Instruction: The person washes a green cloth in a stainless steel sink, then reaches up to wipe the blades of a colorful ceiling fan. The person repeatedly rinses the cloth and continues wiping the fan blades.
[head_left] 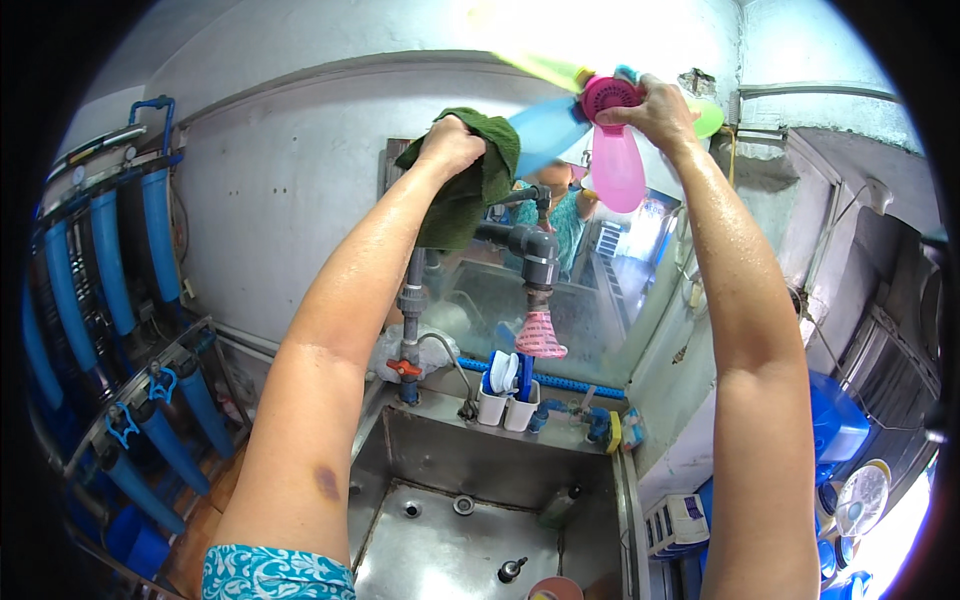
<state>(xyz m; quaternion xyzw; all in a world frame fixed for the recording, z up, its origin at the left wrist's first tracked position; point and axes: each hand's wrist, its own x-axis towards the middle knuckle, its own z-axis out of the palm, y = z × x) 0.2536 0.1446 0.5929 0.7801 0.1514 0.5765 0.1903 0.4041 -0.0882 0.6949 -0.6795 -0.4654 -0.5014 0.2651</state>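
High in front of me, my right hand (660, 115) grips a multicoloured fan blade by its round pink hub (610, 95). Its pink blade (619, 170) hangs downward, a blue blade (550, 133) points left, and yellow and green blades spread up-left and right. A dark green cloth (468, 200) is bunched in my closed left hand (452, 147). The cloth's right edge meets the end of the blue blade, hiding its tip; whether it wraps round that tip I cannot tell.
Below stands a steel sink (450, 540) with a pink bowl (556, 590) at its front. Grey pipes (538, 255) and a red-handled valve (404, 369) rise behind it. White holders (507, 408) sit on the sink's back ledge. Blue filter tubes (110, 260) line the left; a mirror (620, 260) hangs behind.
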